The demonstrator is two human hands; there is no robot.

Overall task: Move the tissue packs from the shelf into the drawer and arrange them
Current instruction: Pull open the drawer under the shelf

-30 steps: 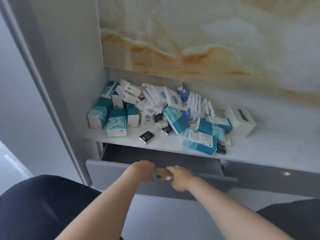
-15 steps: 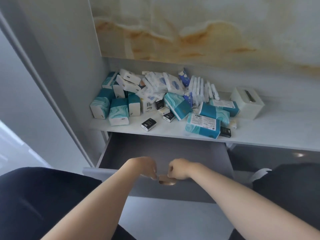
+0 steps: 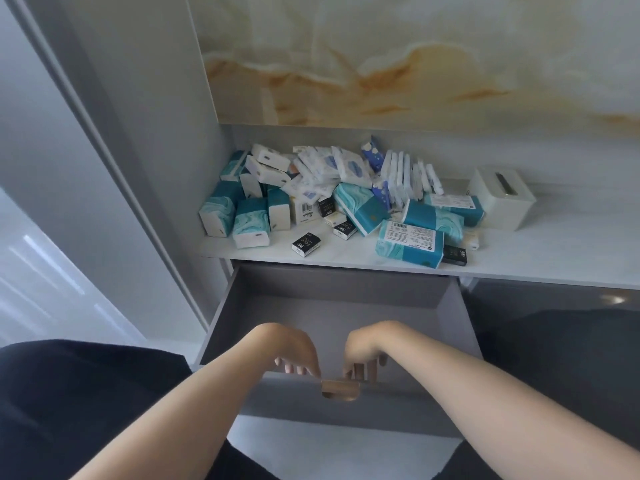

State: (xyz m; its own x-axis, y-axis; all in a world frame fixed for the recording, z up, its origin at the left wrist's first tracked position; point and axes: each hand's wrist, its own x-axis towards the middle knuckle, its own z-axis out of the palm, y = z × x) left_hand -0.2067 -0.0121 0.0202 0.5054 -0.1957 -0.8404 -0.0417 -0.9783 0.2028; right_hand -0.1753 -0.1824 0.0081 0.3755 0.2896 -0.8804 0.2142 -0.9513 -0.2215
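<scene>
The left hand (image 3: pixel 292 346) and right hand (image 3: pixel 367 345) hang slack, fingertips (image 3: pixel 300 368) resting on the front edge of the open grey drawer (image 3: pixel 311 400). Teal-and-white tissue packs (image 3: pixel 408 242) crowd the white shelf (image 3: pixel 540 252).

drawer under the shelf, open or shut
Open: the drawer stands pulled out from under the shelf, its grey inside showing.

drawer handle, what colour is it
Coppery brown, a half-round pull on the grey drawer front, seen in the head view.

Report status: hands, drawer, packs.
Left hand, right hand resting on drawer front edge, grip unclear. Drawer open, no packs inside. Tissue packs piled on shelf. Nothing blocking.
</scene>
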